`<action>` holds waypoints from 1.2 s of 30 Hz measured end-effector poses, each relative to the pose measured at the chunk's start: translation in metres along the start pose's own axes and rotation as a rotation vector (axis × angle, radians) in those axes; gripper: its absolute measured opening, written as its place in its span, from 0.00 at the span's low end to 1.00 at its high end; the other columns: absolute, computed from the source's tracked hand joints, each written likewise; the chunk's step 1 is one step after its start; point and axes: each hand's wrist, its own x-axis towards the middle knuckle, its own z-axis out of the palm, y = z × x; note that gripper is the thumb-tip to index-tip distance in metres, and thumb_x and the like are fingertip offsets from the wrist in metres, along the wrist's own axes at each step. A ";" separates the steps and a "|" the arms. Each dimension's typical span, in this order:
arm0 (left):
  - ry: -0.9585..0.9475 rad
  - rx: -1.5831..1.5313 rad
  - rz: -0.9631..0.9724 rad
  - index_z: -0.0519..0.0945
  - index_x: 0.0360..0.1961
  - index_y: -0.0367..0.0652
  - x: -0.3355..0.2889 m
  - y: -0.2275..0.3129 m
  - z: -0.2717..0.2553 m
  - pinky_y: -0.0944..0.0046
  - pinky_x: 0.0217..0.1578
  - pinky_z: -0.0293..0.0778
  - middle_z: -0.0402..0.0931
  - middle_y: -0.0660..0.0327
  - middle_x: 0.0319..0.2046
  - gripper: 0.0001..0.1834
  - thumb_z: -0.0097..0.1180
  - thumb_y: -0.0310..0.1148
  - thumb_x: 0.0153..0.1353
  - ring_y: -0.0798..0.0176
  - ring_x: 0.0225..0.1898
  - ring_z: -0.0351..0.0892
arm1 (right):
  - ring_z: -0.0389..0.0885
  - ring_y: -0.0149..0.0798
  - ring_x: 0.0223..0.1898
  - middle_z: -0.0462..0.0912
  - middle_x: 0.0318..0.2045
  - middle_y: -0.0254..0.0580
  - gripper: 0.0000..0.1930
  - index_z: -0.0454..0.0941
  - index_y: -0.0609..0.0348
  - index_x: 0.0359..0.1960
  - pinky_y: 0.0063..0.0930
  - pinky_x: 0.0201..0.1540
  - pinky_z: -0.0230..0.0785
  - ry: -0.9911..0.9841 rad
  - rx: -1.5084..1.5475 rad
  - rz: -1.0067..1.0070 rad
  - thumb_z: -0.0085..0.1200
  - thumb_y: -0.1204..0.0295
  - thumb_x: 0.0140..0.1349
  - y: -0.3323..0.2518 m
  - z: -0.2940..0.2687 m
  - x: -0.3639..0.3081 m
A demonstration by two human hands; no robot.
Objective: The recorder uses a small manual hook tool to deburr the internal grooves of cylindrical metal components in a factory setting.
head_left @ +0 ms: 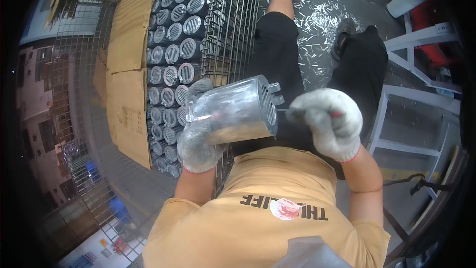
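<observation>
Your left hand (198, 146), in a pale, grey-smudged glove, is wrapped around the left end of a shiny metal canister (230, 109); its fingers are spread only as wide as the canister's body, with glove showing both above and below it. The canister is raised in front of your waist, over your lap, lying nearly level, with its slotted end turned toward your right hand (329, 124). Two small lugs (275, 93) stick out from the upper part of that end. Your right hand, gloved in white with a red edge at the wrist, is curled into a loose fist around a thin rod (282, 110), which juts from the fingers toward the slots. You have a small red piece (336, 114) showing among the curled fingers; whether it belongs to the rod, you can't tell from here. Nor can you tell if the rod's tip touches the slotted face or just stops beside it. To your left, similar canisters (173, 54) are packed in rows inside a wire cage (230, 30), slotted ends facing up, beside a cardboard sheet (126, 64). Pale slivers (322, 15) litter the floor past your knees.
</observation>
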 end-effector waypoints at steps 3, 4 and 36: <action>-0.034 0.203 -0.014 0.59 0.73 0.43 0.006 0.000 -0.005 0.48 0.62 0.76 0.71 0.47 0.62 0.47 0.60 0.45 0.52 0.46 0.62 0.75 | 0.86 0.35 0.31 0.85 0.29 0.42 0.06 0.82 0.66 0.40 0.27 0.35 0.80 0.015 -0.262 0.026 0.52 0.79 0.71 0.002 0.013 -0.002; -0.077 0.383 0.002 0.61 0.73 0.42 0.008 0.000 -0.006 0.49 0.62 0.76 0.70 0.46 0.64 0.50 0.59 0.56 0.53 0.48 0.62 0.75 | 0.86 0.30 0.32 0.86 0.31 0.38 0.09 0.82 0.66 0.40 0.23 0.35 0.80 0.135 0.064 0.350 0.51 0.74 0.75 -0.003 0.024 -0.006; -0.131 -0.554 -0.448 0.66 0.72 0.57 0.088 -0.040 0.010 0.39 0.70 0.62 0.66 0.45 0.67 0.46 0.71 0.57 0.54 0.36 0.68 0.65 | 0.79 0.57 0.58 0.76 0.58 0.63 0.38 0.64 0.69 0.65 0.49 0.63 0.72 0.047 0.114 -0.057 0.67 0.55 0.63 -0.008 0.000 0.034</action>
